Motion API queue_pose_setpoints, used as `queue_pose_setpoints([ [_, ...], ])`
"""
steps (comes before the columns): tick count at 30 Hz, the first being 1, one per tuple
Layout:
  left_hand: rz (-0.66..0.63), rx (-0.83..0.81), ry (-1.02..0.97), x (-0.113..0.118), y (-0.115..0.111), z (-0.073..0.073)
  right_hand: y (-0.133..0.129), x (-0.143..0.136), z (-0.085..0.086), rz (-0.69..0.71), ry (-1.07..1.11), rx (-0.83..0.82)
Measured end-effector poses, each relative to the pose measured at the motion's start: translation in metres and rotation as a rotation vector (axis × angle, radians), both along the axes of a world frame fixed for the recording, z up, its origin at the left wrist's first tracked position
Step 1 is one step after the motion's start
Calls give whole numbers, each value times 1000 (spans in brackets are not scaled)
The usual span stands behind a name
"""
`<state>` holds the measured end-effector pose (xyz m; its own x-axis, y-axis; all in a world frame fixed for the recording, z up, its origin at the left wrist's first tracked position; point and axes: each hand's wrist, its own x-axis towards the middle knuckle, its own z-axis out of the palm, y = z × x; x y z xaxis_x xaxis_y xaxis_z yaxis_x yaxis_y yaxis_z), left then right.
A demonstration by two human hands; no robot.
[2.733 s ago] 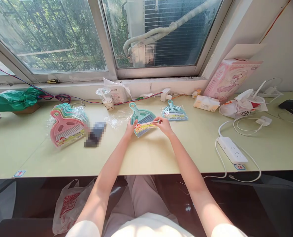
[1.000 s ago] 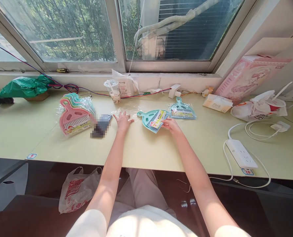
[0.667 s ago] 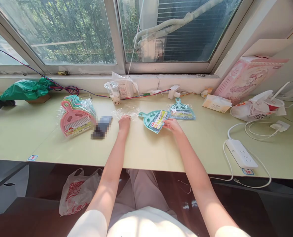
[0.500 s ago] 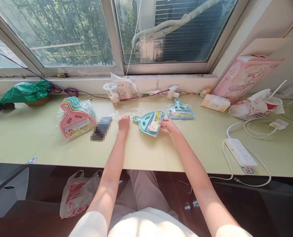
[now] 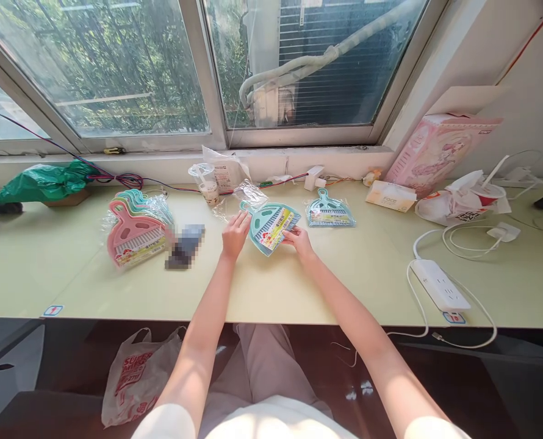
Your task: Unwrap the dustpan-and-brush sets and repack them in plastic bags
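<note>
A mint-green dustpan with a small brush nested in it [image 5: 271,227] is tilted over the table, its yellow label facing up. My right hand [image 5: 299,241] pinches its lower right edge at the bristles. At the handle end is my left hand [image 5: 235,235], fingers stretched out together beside the dustpan's left edge; whether they touch the handle I cannot tell. Crumpled clear plastic wrapping [image 5: 252,192] stands just beyond the handle. A second, blue-green dustpan set [image 5: 330,210] lies in clear wrapping to the right. On the left sits a stack of wrapped dustpan sets [image 5: 136,235], pink uppermost.
A blurred dark flat object [image 5: 185,247] lies left of my hands. Against the window wall stand a drink cup [image 5: 206,186] and a green plastic bag [image 5: 47,182]. To the right are a tissue pack [image 5: 390,196], a pink box [image 5: 440,149] and a white power strip [image 5: 440,285] with cables.
My left hand has gone from a fist to stretched fingers and moved right, to the dustpan's handle. The dustpan has turned and shifted slightly left. The loose wrapping now stands up behind it.
</note>
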<state>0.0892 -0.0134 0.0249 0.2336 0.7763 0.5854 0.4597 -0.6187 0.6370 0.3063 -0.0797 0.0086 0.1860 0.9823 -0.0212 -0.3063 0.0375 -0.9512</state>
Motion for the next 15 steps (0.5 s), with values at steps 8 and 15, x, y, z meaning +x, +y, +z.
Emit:
queue_pose_setpoints([
  [8,-155,69,81,14,-7,-1,-1,-4,2,27,-22,32],
  [15,119,108,-270,27,-11,3,-1,-8,-1,-165,118,90],
])
